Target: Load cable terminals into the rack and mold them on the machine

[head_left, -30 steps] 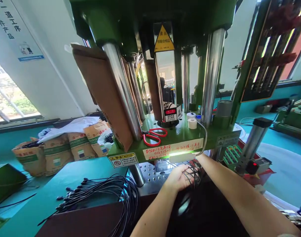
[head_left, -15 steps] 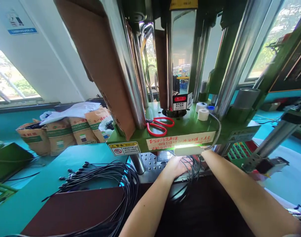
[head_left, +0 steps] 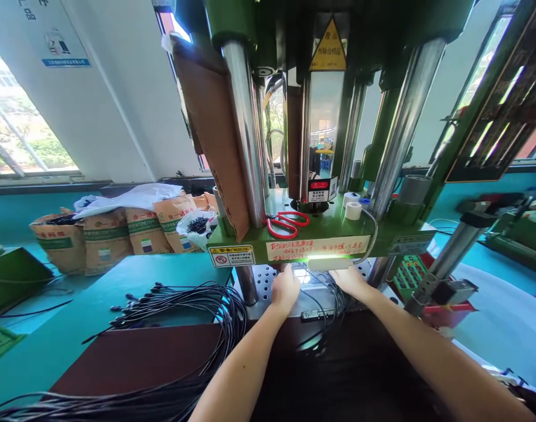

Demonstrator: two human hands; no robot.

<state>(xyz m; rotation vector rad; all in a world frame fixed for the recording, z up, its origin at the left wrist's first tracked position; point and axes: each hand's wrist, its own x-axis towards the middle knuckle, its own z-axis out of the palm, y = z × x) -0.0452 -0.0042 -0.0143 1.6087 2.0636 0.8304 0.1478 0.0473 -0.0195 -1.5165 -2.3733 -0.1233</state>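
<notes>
Because the left hand [head_left: 286,288] and right hand [head_left: 350,281] reach beneath the green press plate [head_left: 384,237], its descent could crush them; black cables [head_left: 338,299] between them, over the metal bed [head_left: 259,308]'s front edge, could snag. Whether either hand's fingers are closed cannot be told.

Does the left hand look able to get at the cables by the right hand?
Likely yes: the black cables trail out between the left hand and the right hand, their near loops uncovered; the green plate may limit room above.
</notes>
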